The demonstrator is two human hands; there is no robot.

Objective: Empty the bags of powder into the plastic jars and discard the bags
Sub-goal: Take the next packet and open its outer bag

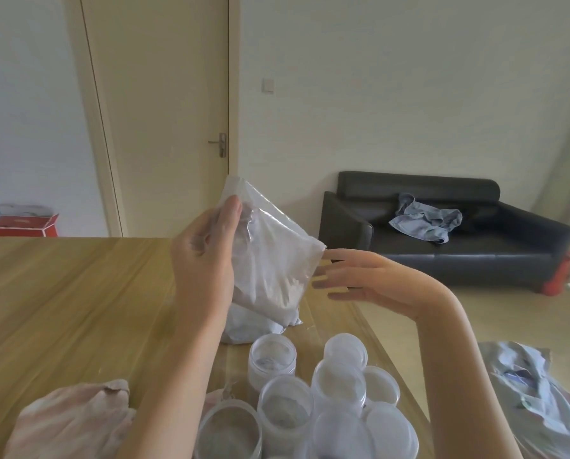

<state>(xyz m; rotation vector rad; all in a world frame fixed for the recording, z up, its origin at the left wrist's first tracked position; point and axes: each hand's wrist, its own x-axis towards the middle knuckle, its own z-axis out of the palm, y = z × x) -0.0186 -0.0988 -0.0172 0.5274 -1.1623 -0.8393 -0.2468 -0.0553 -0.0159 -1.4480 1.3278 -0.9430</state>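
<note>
One clear plastic bag of white powder point(270, 260) is gripped by the left hand point(204, 260); the open right hand point(360, 279) must help tip it into the round plastic jars point(272, 359).

The left hand point(207, 260) covers the near left part of the clear plastic bag of pale powder point(270, 260). At the bottom edge the translucent plastic jars point(287, 415) are cut off. At lower right, a crumpled bluish plastic sheet point(538, 392) runs out of frame.
</note>
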